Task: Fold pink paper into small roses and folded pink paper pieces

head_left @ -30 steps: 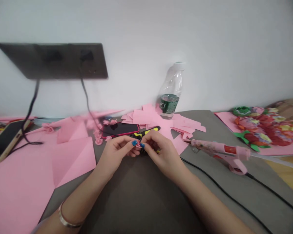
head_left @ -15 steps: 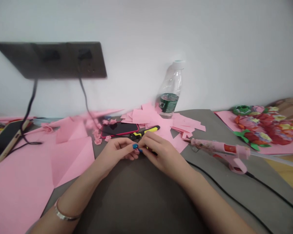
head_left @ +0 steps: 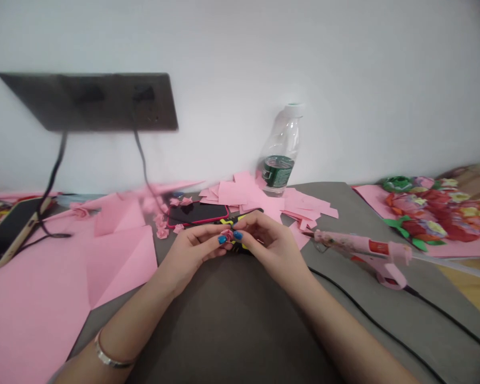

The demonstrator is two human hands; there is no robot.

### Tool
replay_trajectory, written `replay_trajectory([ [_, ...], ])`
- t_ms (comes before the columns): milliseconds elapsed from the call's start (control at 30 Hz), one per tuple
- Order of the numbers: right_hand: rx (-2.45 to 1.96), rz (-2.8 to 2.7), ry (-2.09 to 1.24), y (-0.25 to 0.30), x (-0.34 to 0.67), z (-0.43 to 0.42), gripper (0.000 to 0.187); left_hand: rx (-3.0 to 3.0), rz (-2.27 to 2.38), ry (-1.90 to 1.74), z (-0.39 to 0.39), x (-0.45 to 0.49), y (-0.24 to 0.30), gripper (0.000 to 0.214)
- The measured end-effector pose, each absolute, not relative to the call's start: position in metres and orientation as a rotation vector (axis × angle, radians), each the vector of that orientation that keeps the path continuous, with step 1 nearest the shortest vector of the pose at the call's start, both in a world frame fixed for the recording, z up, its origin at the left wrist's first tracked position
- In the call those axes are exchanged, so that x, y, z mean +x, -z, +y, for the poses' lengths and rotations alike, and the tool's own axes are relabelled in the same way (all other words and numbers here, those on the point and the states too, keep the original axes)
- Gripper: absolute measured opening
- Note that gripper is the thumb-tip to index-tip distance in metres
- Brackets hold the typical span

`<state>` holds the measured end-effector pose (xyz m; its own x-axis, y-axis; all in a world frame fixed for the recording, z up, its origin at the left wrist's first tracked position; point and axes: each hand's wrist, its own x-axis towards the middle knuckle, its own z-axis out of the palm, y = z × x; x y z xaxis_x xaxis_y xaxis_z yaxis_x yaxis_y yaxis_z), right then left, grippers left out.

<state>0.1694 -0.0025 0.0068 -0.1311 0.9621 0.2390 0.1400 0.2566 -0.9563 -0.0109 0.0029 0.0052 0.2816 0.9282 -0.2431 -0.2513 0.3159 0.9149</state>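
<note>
My left hand [head_left: 194, 249] and my right hand [head_left: 270, 242] meet over the grey table [head_left: 232, 320], fingertips pinched together on a tiny pink paper rose [head_left: 226, 234]. Both thumbs have blue nails. Just behind my fingers lie a black and yellow tool [head_left: 240, 220] and a dark phone in a red case [head_left: 197, 213]. Small finished pink paper roses [head_left: 162, 232] lie scattered to the left of the phone. A silver bracelet circles my left wrist.
Large pink paper sheets [head_left: 64, 272] cover the left. Cut pink squares [head_left: 288, 205] pile by a plastic bottle [head_left: 280, 152]. A pink glue gun [head_left: 364, 250] with black cord lies right. Colourful paper flowers [head_left: 436, 210] sit far right. A second phone [head_left: 8, 229] charges far left.
My hands lifted slightly and turned the little rose between the fingertips; it now shows more clearly above my thumbs. The view shifted a little.
</note>
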Motion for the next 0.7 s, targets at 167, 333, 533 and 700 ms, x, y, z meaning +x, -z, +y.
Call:
replay_trajectory([
  [167, -1.112, -1.534, -1.02, -0.0067, 0.1668, -0.0028, 0.01, 1.029, 0.965, -0.929, 0.0005, -0.0102, -0.005, 0.034],
  [333, -1.131, -1.52, -1.029, -0.0079, 0.1667, -0.0035, 0.012, 1.072, 0.985, -0.973, 0.0003, -0.01, -0.0062, 0.033],
  [533, -1.153, -1.594, -1.015, -0.0084, 0.1677, -0.0038, 0.011, 1.12, 1.004, -1.04, 0.001, -0.0094, -0.0067, 0.028],
  [700, -1.139, -1.558, -1.03, -0.0091, 0.1667, -0.0041, 0.011, 1.169, 1.032, -1.065, 0.001, -0.0084, -0.0062, 0.029],
])
